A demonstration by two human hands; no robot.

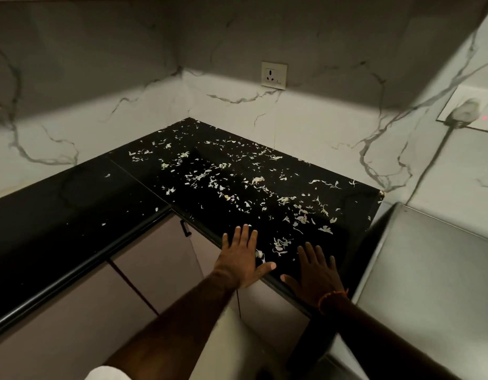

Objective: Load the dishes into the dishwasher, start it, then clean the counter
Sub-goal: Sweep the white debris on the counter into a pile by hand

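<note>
Fingers of left hand straight, spread, flat on the front edge of the black counter; nothing held. Right hand same: splayed, palm down, at the front edge near the right corner. Pale vegetable peelings just ahead of both sets of fingertips, between the hands, then strewn in a band running away to the back corner. Both hands about equally near. Likely next: sweeping scraps together.

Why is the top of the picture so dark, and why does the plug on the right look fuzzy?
Head view: something overhead shades the upper wall, light reaching only the lower band; the plug sits at the wide-angle edge, blurred; the straight counter edge looks bent by the lens.
</note>
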